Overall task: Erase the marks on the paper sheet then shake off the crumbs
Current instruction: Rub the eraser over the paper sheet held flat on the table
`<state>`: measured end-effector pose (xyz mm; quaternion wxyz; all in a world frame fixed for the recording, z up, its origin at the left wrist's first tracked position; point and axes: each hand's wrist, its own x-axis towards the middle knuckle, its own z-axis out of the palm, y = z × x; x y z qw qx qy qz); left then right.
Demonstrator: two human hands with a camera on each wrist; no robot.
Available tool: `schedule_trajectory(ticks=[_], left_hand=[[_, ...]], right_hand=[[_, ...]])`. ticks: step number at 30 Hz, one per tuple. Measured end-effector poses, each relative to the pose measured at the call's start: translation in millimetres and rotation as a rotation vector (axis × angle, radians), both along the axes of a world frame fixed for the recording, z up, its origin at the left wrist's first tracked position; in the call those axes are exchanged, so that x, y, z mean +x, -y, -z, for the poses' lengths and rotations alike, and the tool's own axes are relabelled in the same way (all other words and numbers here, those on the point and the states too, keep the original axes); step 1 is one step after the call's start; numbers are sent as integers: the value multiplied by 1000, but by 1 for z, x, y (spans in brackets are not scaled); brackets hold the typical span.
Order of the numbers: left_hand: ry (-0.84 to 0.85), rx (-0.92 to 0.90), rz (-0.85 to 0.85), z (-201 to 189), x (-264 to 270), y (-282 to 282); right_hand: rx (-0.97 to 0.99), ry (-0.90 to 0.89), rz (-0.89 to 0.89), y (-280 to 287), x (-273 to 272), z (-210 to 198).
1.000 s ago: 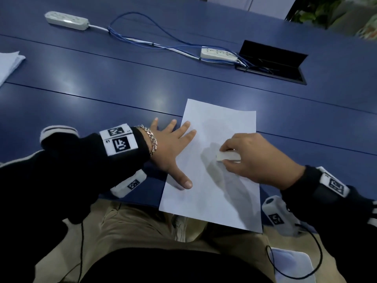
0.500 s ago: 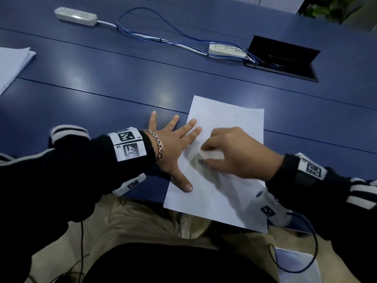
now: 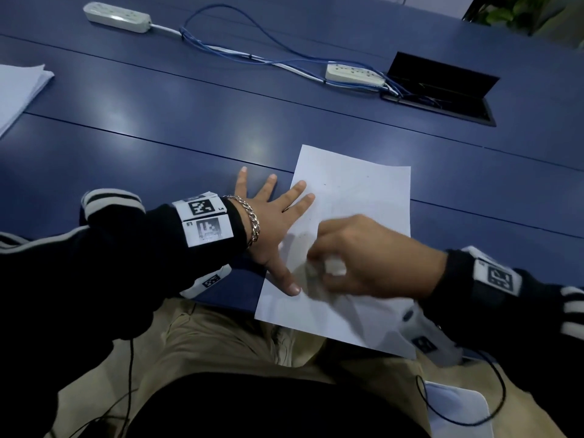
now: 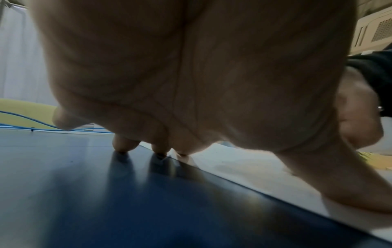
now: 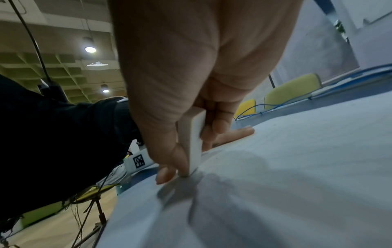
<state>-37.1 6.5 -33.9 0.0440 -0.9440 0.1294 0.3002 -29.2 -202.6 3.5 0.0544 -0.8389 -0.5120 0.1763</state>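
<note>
- While the right hand (image 3: 363, 260) rubs, its fingers (image 5: 220, 127) and thumb pinch a white eraser (image 5: 192, 144) upright, one bottom corner pressed on the paper sheet (image 3: 354, 191); this hand is blurred in the head view, so prob mid-stroke
- Left hand (image 3: 275, 222) lies flat w/ fingers (image 3: 297, 188) spread straight, holding nothing; two fingertips and the thumb press the sheet's left edge, the other fingers rest on the blue counter (image 3: 158, 128)
- Sheet sits at the counter's near edge, in front of the person; its near end overhangs the lap
- Judgement: erasing step is in hand, shaking off crumbs not yet begun
- To do it well: short strokes, rubbing away from the pinning hand so the paper is pulled taut, not bunched
- Keep the eraser close to the pinned edge; the overhanging end has no backing and could crease or tear
- Light pressure on the corner, turn to a clean face if it smears
- Faint grey smudges and a few dark specks show on the sheet; too faint to tell marks from crumbs
- Writing: none readable on eraser or sheet, no brand seen
- Square black-and-white coded tags (image 3: 202, 207) sit on white bands at both wrists; a small figure beside one is too small to read
- Far off on the counter: white power strip (image 3: 117, 17), blue cables (image 3: 240, 52), no readable labels
</note>
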Motion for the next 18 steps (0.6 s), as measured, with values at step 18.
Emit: schedule_trajectory(ticks=[18], left_hand=[[-6,18,1,-1,1,3]], right_hand=[[-16,41,58,-1,35,-3]])
